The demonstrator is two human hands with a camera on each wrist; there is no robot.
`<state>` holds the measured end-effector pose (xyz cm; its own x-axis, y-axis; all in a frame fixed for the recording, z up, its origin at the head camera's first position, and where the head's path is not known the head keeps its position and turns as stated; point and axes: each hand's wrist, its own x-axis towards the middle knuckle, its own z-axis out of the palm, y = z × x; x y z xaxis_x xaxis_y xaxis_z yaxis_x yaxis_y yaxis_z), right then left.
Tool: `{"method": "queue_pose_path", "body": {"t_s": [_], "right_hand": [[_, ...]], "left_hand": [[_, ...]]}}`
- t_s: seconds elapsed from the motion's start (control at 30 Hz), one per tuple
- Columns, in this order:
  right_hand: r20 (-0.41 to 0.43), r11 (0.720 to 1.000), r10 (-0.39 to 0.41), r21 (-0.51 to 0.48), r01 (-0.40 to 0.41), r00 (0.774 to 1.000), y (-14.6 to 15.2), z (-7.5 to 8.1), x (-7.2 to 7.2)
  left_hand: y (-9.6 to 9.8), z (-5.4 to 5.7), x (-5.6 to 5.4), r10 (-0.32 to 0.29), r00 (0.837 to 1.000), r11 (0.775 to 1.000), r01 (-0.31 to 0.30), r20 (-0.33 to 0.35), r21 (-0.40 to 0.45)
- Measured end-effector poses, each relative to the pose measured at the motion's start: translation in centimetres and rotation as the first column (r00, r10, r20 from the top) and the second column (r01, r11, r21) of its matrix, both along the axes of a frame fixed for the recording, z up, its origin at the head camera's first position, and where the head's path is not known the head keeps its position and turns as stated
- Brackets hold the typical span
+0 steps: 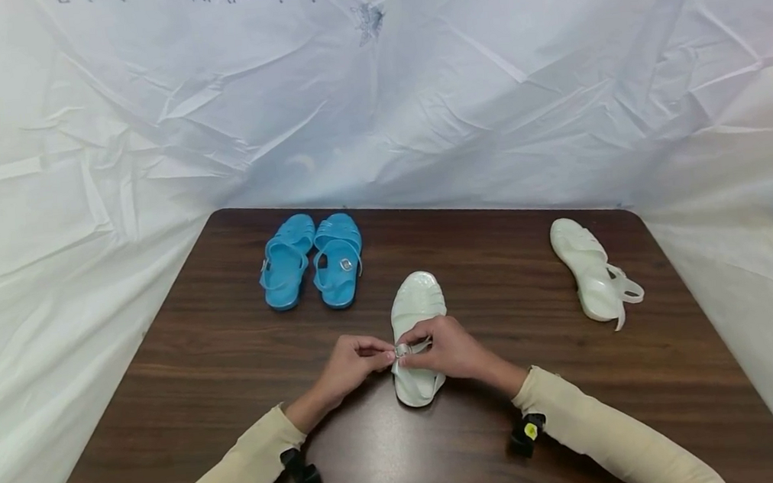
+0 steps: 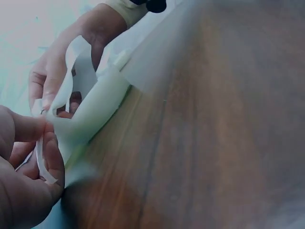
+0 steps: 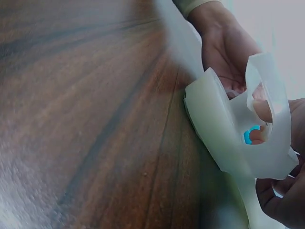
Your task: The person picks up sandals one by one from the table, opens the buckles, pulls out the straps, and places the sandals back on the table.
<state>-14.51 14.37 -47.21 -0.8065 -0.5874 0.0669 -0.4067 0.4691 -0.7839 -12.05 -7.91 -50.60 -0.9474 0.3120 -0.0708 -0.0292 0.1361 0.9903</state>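
Observation:
A white sandal (image 1: 416, 300) lies sole down on the table, its toe pointing away from me. My left hand (image 1: 348, 367) is at its left side, pinching the strap (image 2: 44, 167), whose loose end sticks out past the fingers in the left wrist view. From the right, my right hand (image 1: 453, 349) reaches over the sandal and pinches the strap at the small metal buckle (image 1: 401, 350). Both hands' fingertips meet around that buckle and partly hide it. The heel part (image 3: 209, 114) stands out in the right wrist view, with the ankle strap looped above it.
A pair of blue sandals (image 1: 282, 270) stands at the back left of the brown wooden table (image 1: 499, 262). Another white sandal (image 1: 585, 270) lies at the right with its strap undone. Pale sheeting (image 1: 348, 122) hangs behind and beside the table.

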Motion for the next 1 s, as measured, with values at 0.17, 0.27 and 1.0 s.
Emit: {"method": "queue_pose_path", "body": {"t_s": [0.17, 0.27, 1.0], "right_hand": [[0.0, 1.0, 0.0, -0.006, 0.0, 1.0, 0.17, -0.05, 0.03], [-0.01, 1.0, 0.003, -0.005, -0.003, 1.0, 0.3, -0.01, 0.08], [0.009, 1.0, -0.01, 0.002, 0.01, 1.0, 0.03, -0.04, -0.18]], "left_hand": [[-0.18, 0.23, 0.16, -0.056, 0.997, 0.997, 0.054, -0.057, -0.05], [-0.44, 0.44, 0.17, -0.098, 0.991, 0.991, 0.09, -0.086, -0.094], [-0.08, 0.14, -0.27, -0.055, 0.997, 0.995, 0.05, -0.061, -0.084]]}}
